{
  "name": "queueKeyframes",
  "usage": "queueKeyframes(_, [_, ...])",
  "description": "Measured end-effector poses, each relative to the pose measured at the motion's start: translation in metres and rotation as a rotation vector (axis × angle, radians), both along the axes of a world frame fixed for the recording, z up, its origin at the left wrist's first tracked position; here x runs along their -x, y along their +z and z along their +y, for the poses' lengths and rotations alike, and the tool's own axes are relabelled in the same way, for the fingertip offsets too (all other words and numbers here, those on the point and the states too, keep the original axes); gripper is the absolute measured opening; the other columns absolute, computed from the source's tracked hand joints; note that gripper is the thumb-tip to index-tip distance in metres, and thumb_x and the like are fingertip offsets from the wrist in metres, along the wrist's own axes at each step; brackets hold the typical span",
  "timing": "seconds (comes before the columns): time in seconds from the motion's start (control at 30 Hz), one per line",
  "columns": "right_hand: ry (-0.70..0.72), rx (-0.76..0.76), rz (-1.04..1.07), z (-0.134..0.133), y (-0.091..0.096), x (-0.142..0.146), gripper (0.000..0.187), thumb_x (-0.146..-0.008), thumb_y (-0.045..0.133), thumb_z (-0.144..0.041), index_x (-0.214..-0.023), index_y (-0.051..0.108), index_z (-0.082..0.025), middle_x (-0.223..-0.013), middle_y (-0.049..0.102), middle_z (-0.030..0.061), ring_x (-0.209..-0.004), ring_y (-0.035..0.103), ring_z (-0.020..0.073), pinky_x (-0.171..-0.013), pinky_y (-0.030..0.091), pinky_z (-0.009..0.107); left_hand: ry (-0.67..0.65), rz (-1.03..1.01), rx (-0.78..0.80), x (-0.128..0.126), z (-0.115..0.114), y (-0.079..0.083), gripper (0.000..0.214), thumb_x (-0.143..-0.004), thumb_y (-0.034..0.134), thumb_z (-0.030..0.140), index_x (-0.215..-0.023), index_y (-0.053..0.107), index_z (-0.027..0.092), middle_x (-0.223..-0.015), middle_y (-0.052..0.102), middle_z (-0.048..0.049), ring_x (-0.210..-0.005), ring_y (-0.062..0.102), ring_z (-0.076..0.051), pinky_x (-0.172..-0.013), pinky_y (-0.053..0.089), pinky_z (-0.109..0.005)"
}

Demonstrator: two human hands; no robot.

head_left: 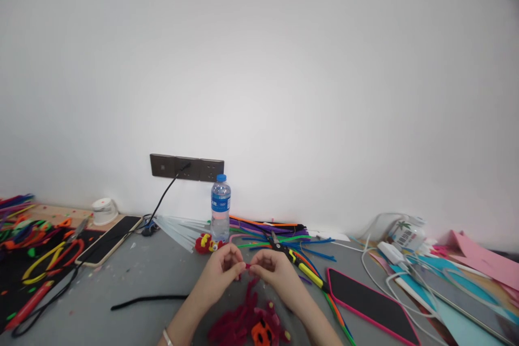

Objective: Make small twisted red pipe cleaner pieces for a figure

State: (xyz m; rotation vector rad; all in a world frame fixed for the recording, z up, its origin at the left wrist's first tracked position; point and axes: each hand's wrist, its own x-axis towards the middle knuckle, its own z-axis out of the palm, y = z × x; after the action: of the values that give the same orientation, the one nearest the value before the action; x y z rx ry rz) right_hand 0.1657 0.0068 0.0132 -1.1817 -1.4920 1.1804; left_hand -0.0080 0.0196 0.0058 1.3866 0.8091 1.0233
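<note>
My left hand [221,273] and my right hand [278,275] meet above the grey table, thumbs and fingertips pinched close together. Between them is a short stretch of dark pink pipe cleaner [247,266], mostly covered by the fingers. Below, near the bottom edge of the view, lies a fuzzy dark pink pipe-cleaner figure [232,325] with an orange and black patch [261,334]. Whether the pinched piece joins this figure, I cannot tell. Left of my left forearm rests a black pipe cleaner [146,299]. Yellow-and-black pliers [304,268] lie beyond my right hand.
A water bottle [221,208] stands behind a small red-and-yellow fuzzy figure [206,244]. Coloured pipe cleaners [284,228] spread along the wall. Phones lie left [110,240] and right [373,305]. Scissors [57,259], a black cord [166,194], white cables [391,281] and papers surround them.
</note>
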Motion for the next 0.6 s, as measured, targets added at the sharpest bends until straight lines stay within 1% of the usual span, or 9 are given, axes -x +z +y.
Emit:
queueKeyframes(0.13, [-0.035,-0.061,-0.114,0.0004,-0.0030,0.0015,0.007,-0.068,0.063,-0.023,-0.064,0.063,-0.017,-0.059,0.065,0.0009,-0.053,0.055,0.0152,-0.054,0.039,0.026,0.040,0.016,-0.023,0.0010,0.0010,-0.0011,0.023,-0.073,0.071,0.032,-0.076,0.053,0.019,-0.060,0.055,0.0051,-0.055,0.051,-0.011,-0.053,0.037,-0.020])
queueKeyframes(0.27, [0.025,-0.053,-0.122,-0.0015,-0.0044,0.0043,0.016,-0.074,0.058,-0.030,-0.065,0.063,-0.018,-0.062,0.066,0.0036,-0.055,0.058,0.0177,-0.057,0.043,0.029,0.077,0.070,-0.072,0.0020,0.0015,-0.0015,0.017,-0.074,0.069,0.028,-0.075,0.055,0.019,-0.059,0.059,0.0035,-0.056,0.054,-0.013,-0.054,0.037,-0.021])
queueKeyframes(0.33, [0.032,-0.044,-0.124,-0.0024,-0.0054,0.0058,0.015,-0.074,0.057,-0.030,-0.064,0.059,-0.018,-0.059,0.063,0.0018,-0.053,0.056,0.0176,-0.056,0.042,0.028,0.105,0.160,-0.128,0.0018,0.0010,-0.0007,0.010,-0.075,0.066,0.024,-0.075,0.058,0.018,-0.060,0.062,0.0016,-0.056,0.056,-0.015,-0.055,0.038,-0.023])
queueKeyframes(0.4, [0.027,-0.049,-0.134,-0.0025,-0.0069,0.0066,0.011,-0.073,0.056,-0.027,-0.065,0.055,-0.019,-0.058,0.057,-0.0011,-0.052,0.053,0.0161,-0.054,0.039,0.026,0.131,0.269,-0.196,0.0015,0.0003,0.0005,0.003,-0.076,0.063,0.021,-0.076,0.063,0.018,-0.061,0.065,0.0001,-0.056,0.057,-0.015,-0.056,0.038,-0.023])
queueKeyframes(0.5, [0.055,-0.073,-0.139,-0.0019,-0.0094,0.0061,0.009,-0.074,0.054,-0.024,-0.067,0.052,-0.020,-0.058,0.049,-0.0040,-0.053,0.048,0.0137,-0.052,0.034,0.024,0.133,0.366,-0.266,0.0016,0.0000,0.0014,0.008,-0.077,0.059,0.018,-0.079,0.066,0.018,-0.066,0.069,-0.0011,-0.058,0.058,-0.015,-0.057,0.039,-0.023])
queueKeyframes(0.6, [0.082,-0.120,-0.170,-0.0019,-0.0101,0.0053,0.012,-0.078,0.052,-0.023,-0.067,0.050,-0.019,-0.057,0.045,-0.0050,-0.055,0.043,0.0128,-0.054,0.031,0.023,0.140,0.392,-0.290,0.0023,0.0005,0.0006,0.011,-0.077,0.057,0.020,-0.082,0.067,0.017,-0.070,0.070,-0.0021,-0.061,0.059,-0.016,-0.057,0.040,-0.023])
